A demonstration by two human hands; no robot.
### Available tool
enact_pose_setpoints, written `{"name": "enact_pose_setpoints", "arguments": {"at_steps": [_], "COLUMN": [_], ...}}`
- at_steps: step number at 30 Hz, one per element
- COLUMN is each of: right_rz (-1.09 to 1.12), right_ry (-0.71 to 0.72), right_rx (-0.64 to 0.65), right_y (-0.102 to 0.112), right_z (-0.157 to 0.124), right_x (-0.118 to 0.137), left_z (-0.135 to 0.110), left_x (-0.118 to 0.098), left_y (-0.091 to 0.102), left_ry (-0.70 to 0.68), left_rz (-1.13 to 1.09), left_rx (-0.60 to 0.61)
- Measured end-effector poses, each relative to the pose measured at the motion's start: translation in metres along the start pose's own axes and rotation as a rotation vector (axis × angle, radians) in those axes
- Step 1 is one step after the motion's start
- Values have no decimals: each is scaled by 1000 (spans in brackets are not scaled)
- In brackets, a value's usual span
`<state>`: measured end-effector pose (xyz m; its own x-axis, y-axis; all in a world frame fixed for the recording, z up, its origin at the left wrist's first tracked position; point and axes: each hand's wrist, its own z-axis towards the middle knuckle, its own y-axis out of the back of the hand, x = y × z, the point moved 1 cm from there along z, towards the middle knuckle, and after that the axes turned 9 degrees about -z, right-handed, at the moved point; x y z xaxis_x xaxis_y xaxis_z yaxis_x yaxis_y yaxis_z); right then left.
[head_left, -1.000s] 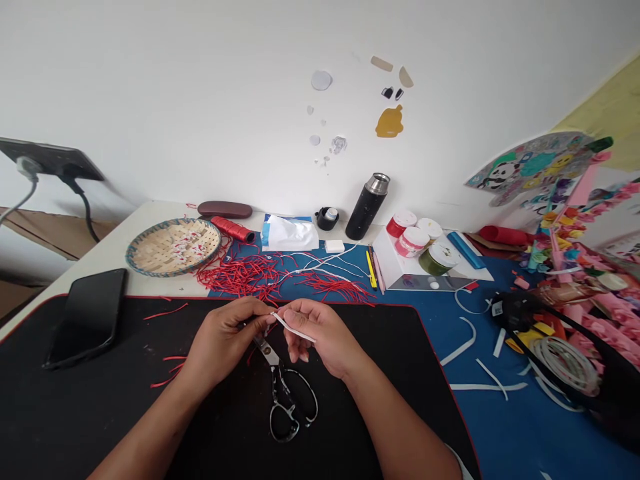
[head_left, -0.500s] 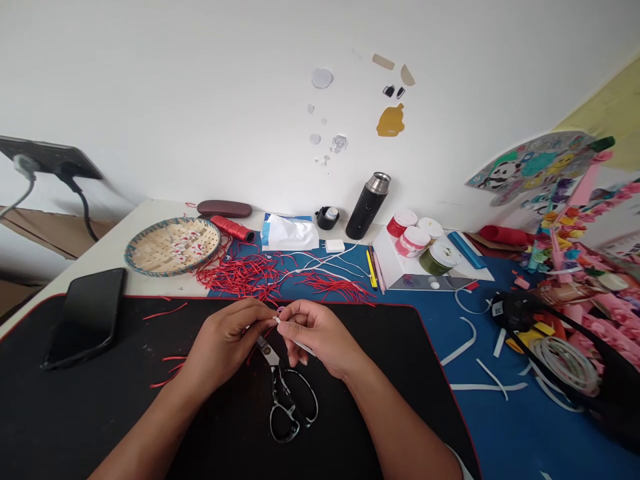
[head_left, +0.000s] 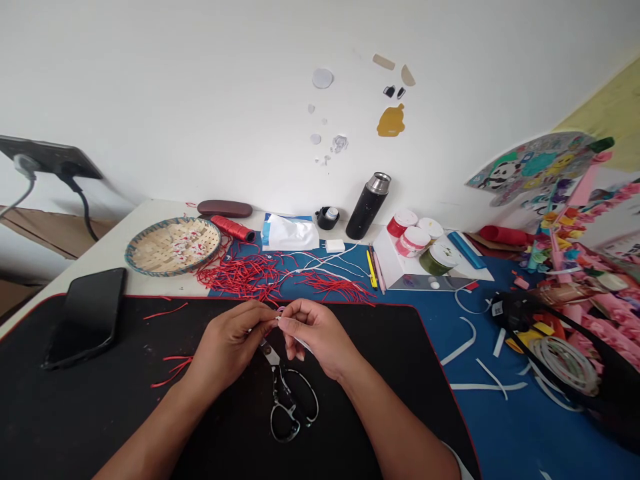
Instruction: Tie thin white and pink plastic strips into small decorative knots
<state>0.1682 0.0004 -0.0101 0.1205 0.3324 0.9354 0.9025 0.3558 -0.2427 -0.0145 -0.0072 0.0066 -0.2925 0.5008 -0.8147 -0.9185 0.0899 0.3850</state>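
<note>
Both my hands meet above the far edge of a black desk mat (head_left: 100, 407). My left hand (head_left: 227, 343) and my right hand (head_left: 317, 337) pinch a narrow white strip (head_left: 300, 341) between their fingertips. Its end curls into a small loop, partly hidden by my fingers. Just below my hands, a pair of black-handled steel scissors (head_left: 289, 403) lies on the mat, with its blades pointing up under my left hand. A few red strands (head_left: 173, 371) lie on the mat beside my left wrist.
A heap of red strands (head_left: 243, 277) and white strips (head_left: 320, 261) lies beyond the mat. Further back stand a woven basket (head_left: 173, 247), a red spool (head_left: 233, 229), and paint jars (head_left: 413, 242). A black phone (head_left: 87, 318) lies left; loose white strips (head_left: 487, 385) lie right.
My hands have moved closer together. The white strip, which stuck out from my right hand earlier, is now curled and mostly hidden between my fingertips.
</note>
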Motion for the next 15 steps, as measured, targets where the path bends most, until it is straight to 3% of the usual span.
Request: {"name": "enact_pose_setpoints", "arguments": {"at_steps": [15], "right_rz": [-39], "right_ry": [46], "right_rx": [-36], "right_y": [1], "right_z": [0], "right_x": [3], "left_z": [-1], "left_x": [-3], "left_y": [-3], "left_ry": [-19], "left_rz": [-5], "left_rx": [-18]}}
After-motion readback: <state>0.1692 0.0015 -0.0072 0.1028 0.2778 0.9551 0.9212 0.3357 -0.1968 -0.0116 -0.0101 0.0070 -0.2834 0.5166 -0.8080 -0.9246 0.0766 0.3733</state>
